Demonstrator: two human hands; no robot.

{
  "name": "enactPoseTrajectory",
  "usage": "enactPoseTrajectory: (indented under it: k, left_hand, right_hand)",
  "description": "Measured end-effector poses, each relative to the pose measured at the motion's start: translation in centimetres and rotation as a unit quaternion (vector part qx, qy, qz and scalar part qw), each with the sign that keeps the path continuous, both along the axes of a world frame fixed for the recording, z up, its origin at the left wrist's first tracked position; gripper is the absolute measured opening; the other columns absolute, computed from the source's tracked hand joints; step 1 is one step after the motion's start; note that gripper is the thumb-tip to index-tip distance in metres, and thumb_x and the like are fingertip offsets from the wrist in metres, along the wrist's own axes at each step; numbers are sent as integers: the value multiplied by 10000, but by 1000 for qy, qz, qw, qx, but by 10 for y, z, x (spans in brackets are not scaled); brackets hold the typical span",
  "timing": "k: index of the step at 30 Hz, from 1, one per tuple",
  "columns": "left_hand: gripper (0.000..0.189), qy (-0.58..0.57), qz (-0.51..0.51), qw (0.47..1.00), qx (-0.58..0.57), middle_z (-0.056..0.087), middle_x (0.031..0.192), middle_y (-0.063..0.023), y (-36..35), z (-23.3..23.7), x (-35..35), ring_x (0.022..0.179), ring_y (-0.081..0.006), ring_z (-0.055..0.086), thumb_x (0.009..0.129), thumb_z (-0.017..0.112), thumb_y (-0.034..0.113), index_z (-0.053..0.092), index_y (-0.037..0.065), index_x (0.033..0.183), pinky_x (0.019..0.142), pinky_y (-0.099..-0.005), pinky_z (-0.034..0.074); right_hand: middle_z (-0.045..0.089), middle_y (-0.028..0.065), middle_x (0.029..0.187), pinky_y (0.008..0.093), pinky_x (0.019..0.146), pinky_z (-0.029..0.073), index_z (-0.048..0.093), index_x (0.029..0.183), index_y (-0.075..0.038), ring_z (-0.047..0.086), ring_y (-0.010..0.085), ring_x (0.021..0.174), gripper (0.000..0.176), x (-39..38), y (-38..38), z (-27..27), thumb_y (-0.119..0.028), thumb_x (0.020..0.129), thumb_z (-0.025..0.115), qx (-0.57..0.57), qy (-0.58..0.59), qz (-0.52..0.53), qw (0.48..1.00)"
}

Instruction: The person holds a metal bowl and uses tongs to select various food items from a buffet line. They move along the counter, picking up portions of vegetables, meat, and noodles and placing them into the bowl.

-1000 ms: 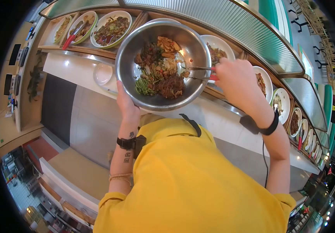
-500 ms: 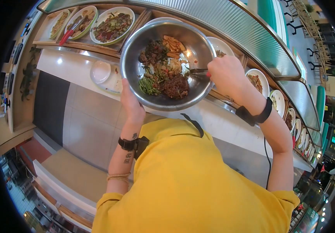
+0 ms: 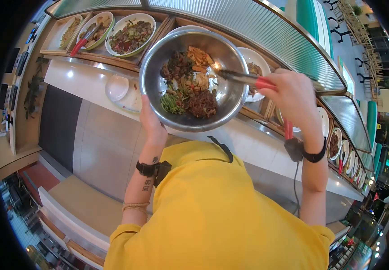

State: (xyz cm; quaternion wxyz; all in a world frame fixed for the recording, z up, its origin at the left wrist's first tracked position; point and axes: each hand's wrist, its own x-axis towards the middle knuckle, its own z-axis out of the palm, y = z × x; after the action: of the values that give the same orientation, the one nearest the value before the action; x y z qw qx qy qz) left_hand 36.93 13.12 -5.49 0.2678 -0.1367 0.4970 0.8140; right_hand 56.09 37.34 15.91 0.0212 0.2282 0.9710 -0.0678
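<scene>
My left hand (image 3: 153,122) grips a large steel mixing bowl (image 3: 236,96) by its near left rim, the thumb showing at the edge and the fingers hidden beneath. Inside are heaps of cooked food: orange slices (image 3: 199,57), dark greens (image 3: 176,65), chopped green stalks (image 3: 172,103) and a reddish-brown shredded pile (image 3: 203,104). To the right, my right hand (image 3: 293,92) is closed round red-handled tongs (image 3: 244,78). Their metal tips reach over the bowl's right rim, above its inner wall. A white plate of food (image 3: 254,67) sits behind the bowl, partly covered by it.
Oval dishes of food (image 3: 130,35) stand in wooden trays along the counter. Another pair of red-handled tongs (image 3: 81,42) lies in one dish. A ribbed glass guard (image 3: 266,31) runs behind them. On the white ledge is a small pale dish (image 3: 117,87).
My right hand has drawn back to the right, taking the tongs from deep in the bowl toward its rim. The bowl and left hand stay nearly in place.
</scene>
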Motion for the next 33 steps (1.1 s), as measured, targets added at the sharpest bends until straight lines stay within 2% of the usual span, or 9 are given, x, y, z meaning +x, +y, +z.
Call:
enactPoseTrajectory:
  k: [6,10,14,19,25,27,29,30,33]
  left_hand:
    - [522,5,2,1000,-14,627,1286,-117,-2,-4,1,1111,-201,629,1073,496,379,516,-44,1378,960,-342,511]
    - [527,4,-4,1000,1,619,1303,-117,-2,-7,0,1131,-205,626,1076,486,377,498,-40,1397,971,-347,512]
    - [520,14,-3,1000,7,620,1298,-112,0,-7,1,1133,-205,625,1080,469,385,505,-31,1391,980,-352,511]
    - [501,10,-1,1000,7,625,1285,-103,0,-9,1,1122,-203,626,1081,466,384,521,-22,1370,978,-351,507]
    - [491,17,6,1000,5,629,1274,-101,0,-11,1,1111,-198,626,1078,476,380,528,-15,1365,963,-345,508]
    - [489,17,12,1000,8,630,1269,-100,1,-10,0,1107,-197,626,1076,481,380,529,-13,1365,961,-345,509]
    - [484,7,17,1000,5,632,1265,-98,1,-11,0,1103,-195,626,1071,497,374,532,-9,1364,960,-345,509]
    - [484,9,19,1000,4,632,1265,-98,1,-11,0,1103,-195,626,1071,497,374,532,-9,1364,960,-345,509]
    - [482,2,35,999,4,632,1264,-97,3,-9,1,1092,-193,629,1065,515,368,530,-9,1366,949,-342,514]
  right_hand:
    - [666,151,806,408,679,492,767,1066,-76,652,318,736,335,60,20,27,-310,826,754,-54,138,-189,971]
    - [689,169,835,408,705,503,767,1067,-72,665,328,755,368,78,37,-23,-328,802,773,-51,85,-246,964]
    - [697,173,848,442,765,506,778,1024,-79,669,354,817,369,88,41,-79,-363,788,784,3,44,-234,971]
    - [696,203,868,439,775,497,760,1042,-46,662,364,844,442,93,32,-87,-407,790,794,-90,108,-321,937]
    - [710,202,886,425,789,506,741,1070,-22,680,359,876,506,100,32,-112,-435,784,800,-99,128,-343,925]
    - [713,194,881,406,792,508,739,1094,-22,688,330,857,519,103,28,-129,-440,793,798,-102,158,-331,925]
    - [708,171,843,388,792,505,730,1129,-13,686,289,826,535,101,17,-133,-438,810,793,-194,176,-378,888]
    - [694,125,779,352,697,499,731,1131,1,660,206,702,511,104,15,-145,-416,841,783,-216,181,-382,880]
    - [689,73,757,304,571,467,730,1134,17,609,133,587,493,113,7,-167,-396,867,777,-322,167,-409,838]
